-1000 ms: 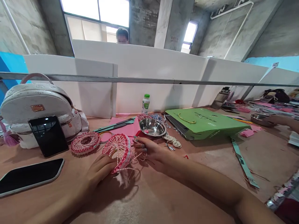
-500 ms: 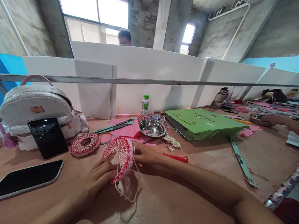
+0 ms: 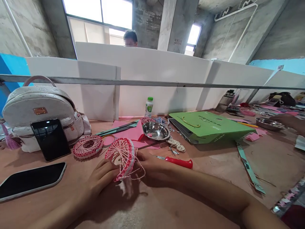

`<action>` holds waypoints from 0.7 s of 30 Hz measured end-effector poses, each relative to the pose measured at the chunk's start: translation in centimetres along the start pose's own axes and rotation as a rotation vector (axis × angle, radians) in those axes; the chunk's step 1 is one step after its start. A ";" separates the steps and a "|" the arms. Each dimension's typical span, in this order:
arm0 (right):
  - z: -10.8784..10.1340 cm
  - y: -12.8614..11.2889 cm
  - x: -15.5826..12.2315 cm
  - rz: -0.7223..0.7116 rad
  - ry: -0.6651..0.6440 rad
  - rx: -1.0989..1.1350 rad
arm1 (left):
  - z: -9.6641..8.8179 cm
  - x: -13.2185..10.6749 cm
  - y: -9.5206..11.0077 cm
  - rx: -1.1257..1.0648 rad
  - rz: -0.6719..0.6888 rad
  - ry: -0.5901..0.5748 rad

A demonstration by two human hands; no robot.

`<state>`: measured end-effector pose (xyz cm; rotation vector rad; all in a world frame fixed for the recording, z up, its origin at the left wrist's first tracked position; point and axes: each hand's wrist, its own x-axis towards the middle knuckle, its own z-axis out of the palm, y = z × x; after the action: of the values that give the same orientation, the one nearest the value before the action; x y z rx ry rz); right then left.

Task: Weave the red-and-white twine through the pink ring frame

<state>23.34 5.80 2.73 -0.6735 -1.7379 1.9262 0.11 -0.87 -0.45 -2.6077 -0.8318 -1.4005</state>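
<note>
Gripping pink string-wound frame (image 3: 124,156), left hand (image 3: 102,174), right hand (image 3: 151,165)

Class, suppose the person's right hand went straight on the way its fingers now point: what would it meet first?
Probably the pink-and-white string-wound frame, right at its fingertips; the right hand seems to touch it already, though depth is hard to judge.

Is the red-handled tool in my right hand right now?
No, the red-handled tool lies on the table just beyond your right hand, which is at the pink string-wound frame.
</note>
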 end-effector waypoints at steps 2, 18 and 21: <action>0.4 0.0 -0.3 0.018 -0.088 0.115 | 0.3 -0.1 -0.1 -0.006 -0.045 0.058; 4.0 0.9 -3.5 -0.690 -0.627 -1.549 | 1.0 1.3 0.5 0.004 -0.414 0.221; 4.3 1.6 -3.6 -0.658 -0.760 -1.544 | 1.4 2.0 0.7 0.008 -0.413 0.269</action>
<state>23.38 0.05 1.71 0.3498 -3.1886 0.0551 2.39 -0.23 0.44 -2.2489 -1.3789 -1.7833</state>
